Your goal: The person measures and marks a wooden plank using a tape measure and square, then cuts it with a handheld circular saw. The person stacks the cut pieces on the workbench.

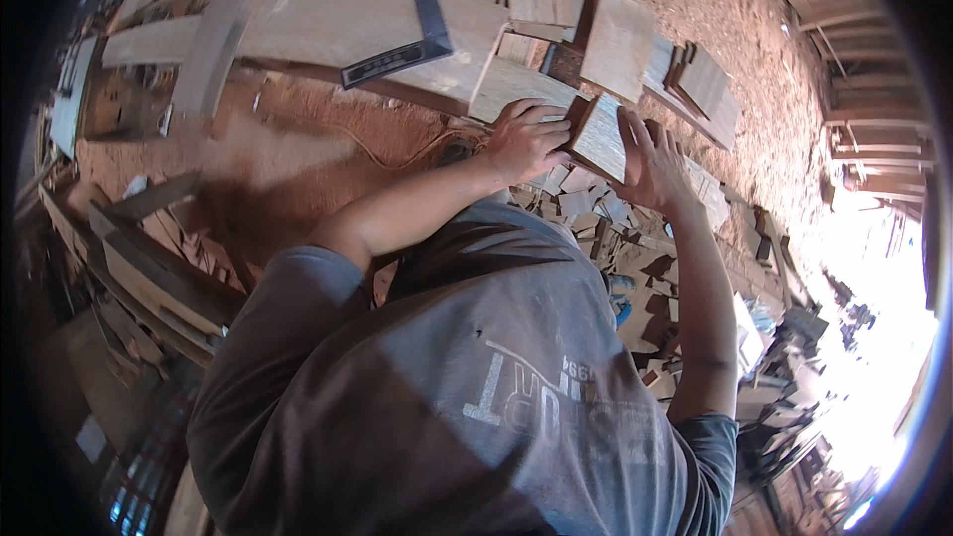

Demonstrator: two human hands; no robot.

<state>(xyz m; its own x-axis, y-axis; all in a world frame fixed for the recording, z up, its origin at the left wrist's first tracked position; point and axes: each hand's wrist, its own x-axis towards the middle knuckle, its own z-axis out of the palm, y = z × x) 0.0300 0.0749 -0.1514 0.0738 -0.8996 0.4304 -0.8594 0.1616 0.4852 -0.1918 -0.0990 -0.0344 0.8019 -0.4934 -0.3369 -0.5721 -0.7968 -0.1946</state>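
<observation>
A wooden block (600, 142) is held between the two hands, neither clearly nearer. Its left side is gripped by the curled fingers of the left hand (531, 142); its right edge is pressed by the right hand (657, 164), with fingers slightly spread. The block's long axis, partly covered, seems angled away from the body.
</observation>
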